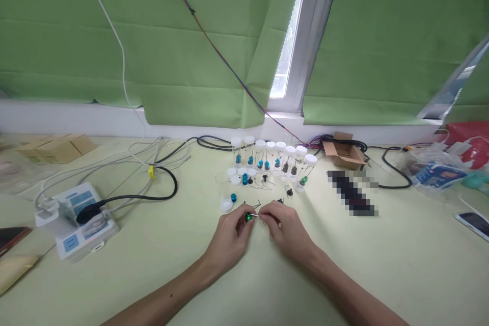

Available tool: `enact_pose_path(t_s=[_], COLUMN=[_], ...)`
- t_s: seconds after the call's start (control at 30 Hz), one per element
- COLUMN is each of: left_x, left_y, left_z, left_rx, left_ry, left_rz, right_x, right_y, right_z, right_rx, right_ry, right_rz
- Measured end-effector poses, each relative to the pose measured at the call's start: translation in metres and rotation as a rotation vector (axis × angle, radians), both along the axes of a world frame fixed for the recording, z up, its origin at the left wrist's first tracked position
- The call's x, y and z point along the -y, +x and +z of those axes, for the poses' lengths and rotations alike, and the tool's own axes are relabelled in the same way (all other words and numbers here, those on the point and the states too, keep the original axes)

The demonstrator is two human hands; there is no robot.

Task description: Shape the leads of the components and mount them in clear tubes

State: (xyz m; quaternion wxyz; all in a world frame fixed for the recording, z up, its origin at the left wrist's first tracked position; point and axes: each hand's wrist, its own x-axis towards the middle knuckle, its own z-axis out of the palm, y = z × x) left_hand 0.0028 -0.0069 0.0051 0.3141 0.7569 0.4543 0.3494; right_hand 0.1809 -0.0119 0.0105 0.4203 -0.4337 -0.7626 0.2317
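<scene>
Between the thumb and fingers of my left hand [230,232] is a small shiny green metal part [248,217] with a thin silver pin pointing right. My right hand [287,225] is pinched closed at the tip of that pin; what its fingertips hold is too small to make out. Just beyond my hands lie loose blue knob-like parts [234,197], black disc-like parts [289,192] and thin metal rods [260,187]. An uncapped clear tube [221,179] and white caps [226,205] are nearby. Behind them stands a row of capped clear tubes [279,159] holding blue, dark and green parts.
On the left, a white power strip [87,219] trails cables, with cardboard boxes [57,147] behind. An open small carton [346,153] sits right of the tubes, near a pixelated dark patch. Farther right are a plastic bag [431,168] and a phone [473,225].
</scene>
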Motion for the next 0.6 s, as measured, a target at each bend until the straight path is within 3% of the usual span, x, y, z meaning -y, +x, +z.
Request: enact_pose_path(t_s=[0.6], left_x=[0.0001], left_y=[-0.0010], left_z=[-0.0013], left_rx=[-0.004], left_ry=[-0.006], left_rz=[-0.002], right_x=[-0.0003], right_y=[0.0008], right_z=[-0.0013], right_rx=[-0.017], right_ry=[-0.024], right_rz=[0.002])
